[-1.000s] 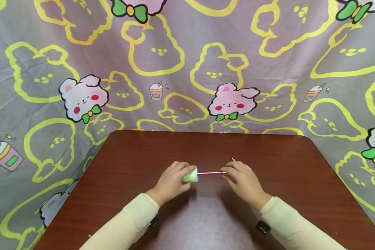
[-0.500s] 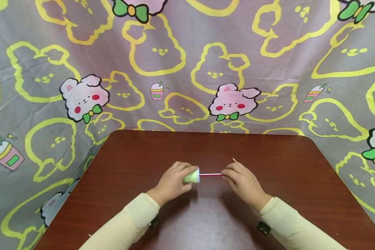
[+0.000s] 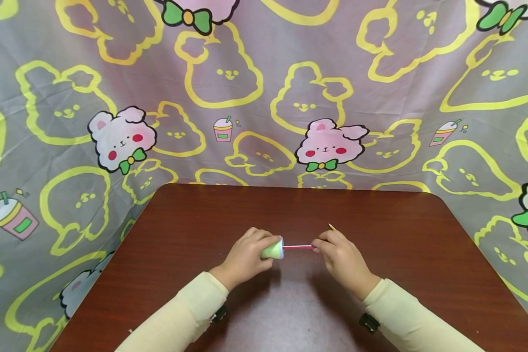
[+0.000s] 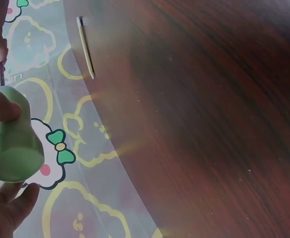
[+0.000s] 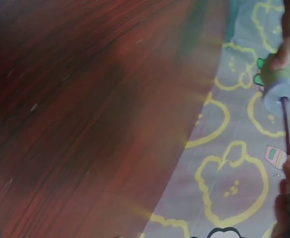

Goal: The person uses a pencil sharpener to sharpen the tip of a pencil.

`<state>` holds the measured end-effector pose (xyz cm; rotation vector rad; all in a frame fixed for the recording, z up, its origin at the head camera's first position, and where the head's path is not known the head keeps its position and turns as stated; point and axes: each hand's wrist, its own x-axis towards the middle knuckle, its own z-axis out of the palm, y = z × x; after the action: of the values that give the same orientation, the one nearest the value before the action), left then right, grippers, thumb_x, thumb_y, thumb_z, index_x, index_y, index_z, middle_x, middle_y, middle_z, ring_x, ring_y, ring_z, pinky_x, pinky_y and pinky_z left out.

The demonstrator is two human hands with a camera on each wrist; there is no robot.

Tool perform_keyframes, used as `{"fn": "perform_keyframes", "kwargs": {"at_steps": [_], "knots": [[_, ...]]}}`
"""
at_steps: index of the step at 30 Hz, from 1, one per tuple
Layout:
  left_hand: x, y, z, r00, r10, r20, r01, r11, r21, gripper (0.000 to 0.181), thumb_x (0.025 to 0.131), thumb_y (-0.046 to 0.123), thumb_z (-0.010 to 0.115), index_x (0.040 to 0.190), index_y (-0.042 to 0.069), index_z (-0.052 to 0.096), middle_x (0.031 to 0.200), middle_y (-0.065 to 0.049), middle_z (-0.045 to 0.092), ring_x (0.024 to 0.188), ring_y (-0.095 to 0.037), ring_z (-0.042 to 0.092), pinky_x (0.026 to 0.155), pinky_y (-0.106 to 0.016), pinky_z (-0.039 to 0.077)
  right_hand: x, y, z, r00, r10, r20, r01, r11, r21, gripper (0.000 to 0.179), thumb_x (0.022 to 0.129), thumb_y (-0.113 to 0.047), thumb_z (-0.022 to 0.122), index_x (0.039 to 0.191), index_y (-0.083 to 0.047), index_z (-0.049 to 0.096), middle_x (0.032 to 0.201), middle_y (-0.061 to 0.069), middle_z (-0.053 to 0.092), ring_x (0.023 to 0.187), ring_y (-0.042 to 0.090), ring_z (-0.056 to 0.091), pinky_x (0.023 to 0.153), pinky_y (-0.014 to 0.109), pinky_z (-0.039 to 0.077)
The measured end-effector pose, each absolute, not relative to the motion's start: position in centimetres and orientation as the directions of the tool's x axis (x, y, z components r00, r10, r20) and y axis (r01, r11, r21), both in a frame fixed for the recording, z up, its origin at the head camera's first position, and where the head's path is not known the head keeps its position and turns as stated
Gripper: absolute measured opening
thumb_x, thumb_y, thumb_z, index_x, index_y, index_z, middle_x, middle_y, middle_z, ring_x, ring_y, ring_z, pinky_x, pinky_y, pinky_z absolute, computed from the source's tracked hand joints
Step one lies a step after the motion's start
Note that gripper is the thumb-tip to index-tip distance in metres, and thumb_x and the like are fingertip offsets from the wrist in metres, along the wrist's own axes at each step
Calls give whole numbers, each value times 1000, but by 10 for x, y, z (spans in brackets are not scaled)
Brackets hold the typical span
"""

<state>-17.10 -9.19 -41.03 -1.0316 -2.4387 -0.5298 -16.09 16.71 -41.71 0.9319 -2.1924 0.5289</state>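
- Pale green and apparently a sharpener, the green sharpener (image 3: 273, 250) lies sideways above the counter (image 3: 246, 210) in the head view. The left hand (image 3: 246, 254) has its fingers curled round it, likely to steady it.
- Still the head view: the red pencil (image 3: 297, 247) runs from the sharpener's right end to the right hand (image 3: 343, 254), whose fingers pinch it. The two are lined up, presumably so the pencil goes in straight. The spare pencil (image 3: 332, 227) lies beyond the sharpener and to its right, only its pointed end showing.
- Left wrist: the sharpener's wide rounded base faces the camera, clasped between thumb and fingers — a full grip. The spare pencil rests on the counter, well apart from it.
- Right wrist: the pencil enters the hole in the sharpener's pale-blue end; how deep cannot be told.
- Against one second ago, head view: a shorter stretch of pencil shows beside the sharpener, and its pale end no longer peeks out at the right fingers — they now cover it.
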Motion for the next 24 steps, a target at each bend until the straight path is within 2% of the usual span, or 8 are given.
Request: {"fn": "perform_keyframes", "kwargs": {"at_steps": [3,9,11,13,15,18,21,24], "knots": [[-171,-92,-411,-593,592,545,760,635,137,49,65,12,79,114,14,71,104,0,67,92,-17,56,78,-28,51,-157,165,-413,-600,-449,662,-710,680,-182,16,70,2,79,82,-6,73,80,0,60,74,15,59,64,30,52],[-172,-93,-415,-483,636,602,810,586,31,50,62,11,83,111,13,72,103,-1,67,90,-17,57,78,-28,51,-153,166,-399,-842,-426,330,-539,676,-503,7,80,-1,73,86,-4,74,81,0,68,76,15,64,66,28,52],[-173,-93,-416,-451,649,613,819,573,-4,51,61,12,84,111,13,72,104,-1,67,90,-17,58,78,-29,51,-153,168,-394,-883,-420,212,-460,679,-573,6,82,-3,71,87,-2,74,83,2,70,78,16,64,67,29,52],[-173,-93,-416,-443,656,611,821,571,-18,52,61,13,85,112,12,72,104,-1,67,91,-17,58,79,-29,51,-153,168,-391,-898,-411,157,-420,696,-582,7,83,-4,70,88,-3,74,84,2,70,78,15,63,67,29,51],[-173,-94,-414,-467,648,601,812,584,2,52,61,14,85,112,13,72,104,-1,67,91,-17,59,80,-30,51,-152,166,-391,-893,-410,186,-442,717,-538,7,83,-5,71,90,-4,74,85,-1,68,78,13,62,67,29,51],[-174,-94,-412,-544,616,569,782,618,78,51,63,14,83,113,14,71,103,0,67,92,-17,59,80,-31,50,-152,163,-395,-841,-420,341,-533,753,-386,12,80,-7,75,93,-8,74,86,-4,64,79,12,61,69,32,51],[-174,-94,-409,-627,578,522,742,648,173,51,64,14,80,114,14,70,103,1,67,92,-18,58,79,-32,50,-155,163,-402,-724,-438,533,-621,750,-227,22,74,-7,80,94,-9,74,89,-2,64,83,16,63,81,38,52],[-174,-96,-406,-682,551,481,709,659,251,51,66,14,78,116,14,69,104,1,67,94,-19,58,79,-33,50,-159,165,-407,-604,-450,658,-681,720,-134,26,69,-6,83,93,-8,74,89,1,64,85,22,63,89,44,50]]}}
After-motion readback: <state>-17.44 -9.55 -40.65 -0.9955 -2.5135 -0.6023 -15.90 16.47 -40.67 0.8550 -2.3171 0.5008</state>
